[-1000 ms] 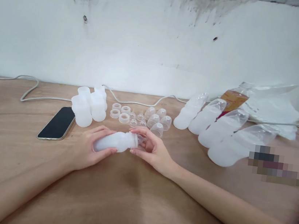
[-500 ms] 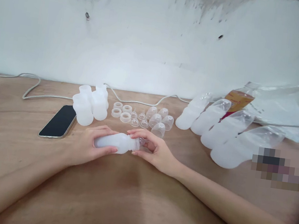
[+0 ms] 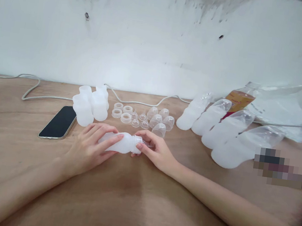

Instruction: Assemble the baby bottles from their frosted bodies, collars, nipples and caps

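A white translucent baby bottle (image 3: 123, 143) lies on its side between my hands, its neck to the right. Around its body my left hand (image 3: 91, 146) is closed, thumb on top. My right hand (image 3: 155, 150) grips the clear collar ring (image 3: 137, 144) at the neck, with thumb and fingers on either side. A clear teat pokes out of the ring, partly hidden by the right fingers. Just beyond my hands lie several loose collar rings (image 3: 126, 117), several clear teats (image 3: 144, 124) and several clear dome caps (image 3: 159, 129).
White bottles without tops (image 3: 86, 112) stand at the left, beside a phone (image 3: 57, 122). Several capped bottles (image 3: 231, 149) are lined up at the right, before a drink bottle (image 3: 238, 100) and a plastic bag (image 3: 281, 111). A cable (image 3: 143, 104) runs along the wall.
My left hand has rolled over, its thumb now higher on the bottle. My right thumb has moved up onto the collar ring. The bottle stays nearly in place.
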Demonstrator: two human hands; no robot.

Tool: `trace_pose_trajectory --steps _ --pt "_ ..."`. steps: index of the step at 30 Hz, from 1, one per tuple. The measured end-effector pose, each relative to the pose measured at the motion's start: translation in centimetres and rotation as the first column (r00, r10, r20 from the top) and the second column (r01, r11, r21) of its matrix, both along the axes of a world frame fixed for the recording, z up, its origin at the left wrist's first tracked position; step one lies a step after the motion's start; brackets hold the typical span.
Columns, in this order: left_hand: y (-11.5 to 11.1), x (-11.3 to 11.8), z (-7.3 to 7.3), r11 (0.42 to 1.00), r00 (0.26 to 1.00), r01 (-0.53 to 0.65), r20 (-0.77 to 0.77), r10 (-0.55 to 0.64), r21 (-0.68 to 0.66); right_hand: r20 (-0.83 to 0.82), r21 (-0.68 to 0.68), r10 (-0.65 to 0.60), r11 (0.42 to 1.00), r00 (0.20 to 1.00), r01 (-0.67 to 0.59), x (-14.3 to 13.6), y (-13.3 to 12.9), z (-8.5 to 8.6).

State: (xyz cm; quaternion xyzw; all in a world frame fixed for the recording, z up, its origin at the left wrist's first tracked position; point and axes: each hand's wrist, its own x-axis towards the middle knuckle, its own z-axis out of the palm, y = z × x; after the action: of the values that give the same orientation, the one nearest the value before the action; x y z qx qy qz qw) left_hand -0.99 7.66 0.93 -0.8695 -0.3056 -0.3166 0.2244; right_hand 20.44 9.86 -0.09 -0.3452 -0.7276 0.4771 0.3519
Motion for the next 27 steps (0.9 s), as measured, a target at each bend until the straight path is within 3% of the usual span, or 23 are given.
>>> trace_pose_trajectory --steps 5,8,13,18,21,27 --pt "-0.5 0.3 -0.3 0.997 0.998 0.042 0.05 -0.039 -0.06 0.075 0.115 -0.074 0.991 0.994 0.065 0.3 -0.3 -0.4" --pt "-0.2 0.2 -0.8 0.989 0.991 0.004 0.134 0.016 -0.148 0.056 0.213 -0.132 0.97 0.99 0.117 0.3 -0.6 -0.2" --pt "0.6 0.0 -1.5 0.967 0.963 -0.045 0.246 0.109 -0.252 0.032 0.229 -0.061 0.972 0.998 0.053 0.0 -0.6 0.4" --pt "0.2 0.1 -1.3 0.978 0.98 0.004 0.197 0.038 -0.206 0.135 0.15 -0.128 0.983 0.983 0.108 0.0 -0.2 0.1" --pt "-0.2 0.1 -1.2 0.982 0.988 0.033 0.152 -0.005 -0.185 0.192 0.122 -0.1 0.989 0.976 0.077 0.2 -0.2 -0.1" --pt "0.1 0.2 -1.3 0.976 0.972 0.005 0.23 0.047 -0.219 0.07 0.328 -0.193 0.931 0.979 0.16 0.1 -0.8 0.3"
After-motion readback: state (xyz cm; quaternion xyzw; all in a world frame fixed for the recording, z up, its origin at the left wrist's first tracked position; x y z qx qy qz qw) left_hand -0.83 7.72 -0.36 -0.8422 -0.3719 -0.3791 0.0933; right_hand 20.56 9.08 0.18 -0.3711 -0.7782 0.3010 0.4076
